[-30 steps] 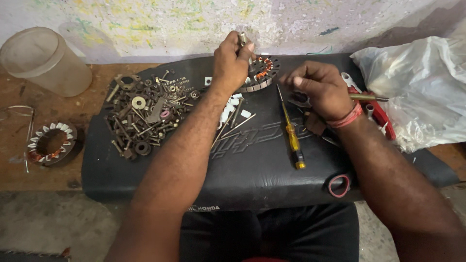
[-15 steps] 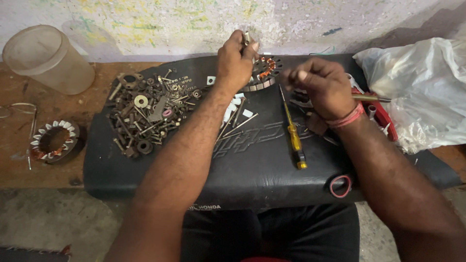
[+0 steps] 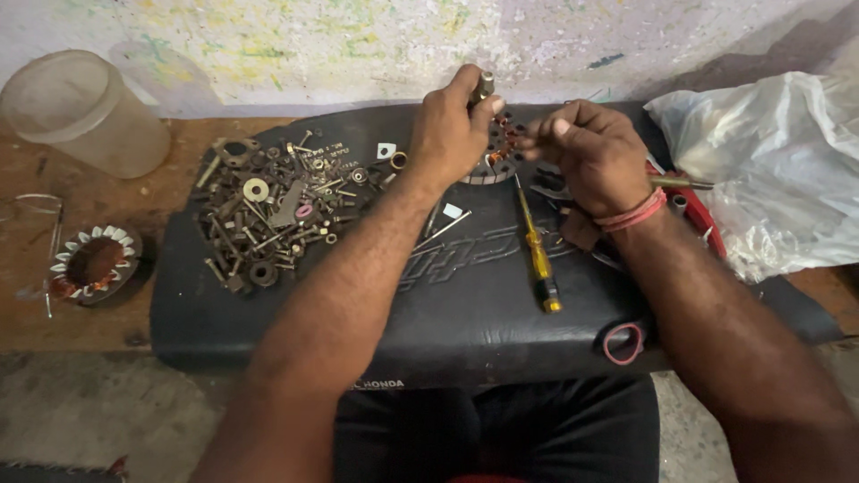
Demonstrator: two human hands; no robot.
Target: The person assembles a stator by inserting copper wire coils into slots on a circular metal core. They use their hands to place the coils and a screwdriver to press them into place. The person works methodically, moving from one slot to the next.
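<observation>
A black padded motorcycle seat (image 3: 465, 295) is laid across a worn wooden bench (image 3: 107, 295). On its left part a heap of rusty bolts, nuts and washers (image 3: 273, 210) is spread; a yellow-handled screwdriver (image 3: 535, 250) is set right of centre. A translucent plastic tub (image 3: 80, 112) is stood behind-left, a copper-wound stator ring (image 3: 94, 264) left of the seat, a crumpled clear plastic bag (image 3: 769, 161) at the right

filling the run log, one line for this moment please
left hand: pinches small metal piece | right hand: fingers curled near stator | screwdriver: lying on black seat
</observation>
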